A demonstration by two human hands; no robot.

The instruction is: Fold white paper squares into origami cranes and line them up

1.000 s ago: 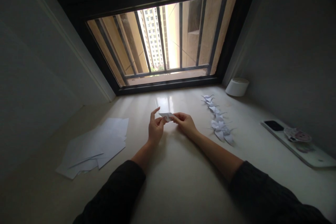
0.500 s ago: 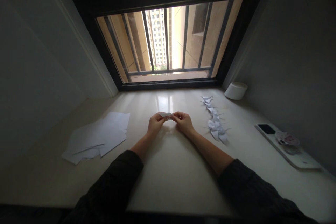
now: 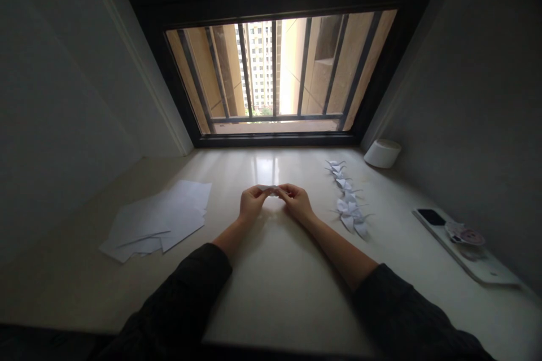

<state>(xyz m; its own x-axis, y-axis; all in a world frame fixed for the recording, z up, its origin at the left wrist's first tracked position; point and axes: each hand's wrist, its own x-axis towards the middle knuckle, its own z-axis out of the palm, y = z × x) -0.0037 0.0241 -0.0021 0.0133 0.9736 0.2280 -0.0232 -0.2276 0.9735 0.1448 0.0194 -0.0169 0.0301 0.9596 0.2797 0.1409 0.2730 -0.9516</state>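
Observation:
A small folded piece of white paper [image 3: 266,187] is held up between my two hands over the middle of the sill. My left hand [image 3: 253,201] pinches its left end between thumb and fingers. On the right end, my right hand [image 3: 296,201] grips it the same way. Fingers cover much of the paper, so its exact shape is hidden. To the right of my right hand stands a row of several folded paper cranes [image 3: 349,211]. Off to the left of my left hand lies a loose pile of white paper sheets [image 3: 161,217].
A white phone [image 3: 461,251] with a round grip on its back lies at the right by the wall. Behind it, a white cylindrical object [image 3: 382,154] sits in the corner near the window. The dark window frame [image 3: 275,140] borders the far edge of the pale sill [image 3: 271,293].
My view has tilted slightly upward, so more of the window frame shows. Both hands still hold the folded paper, with my right fingers shifted a little further over it.

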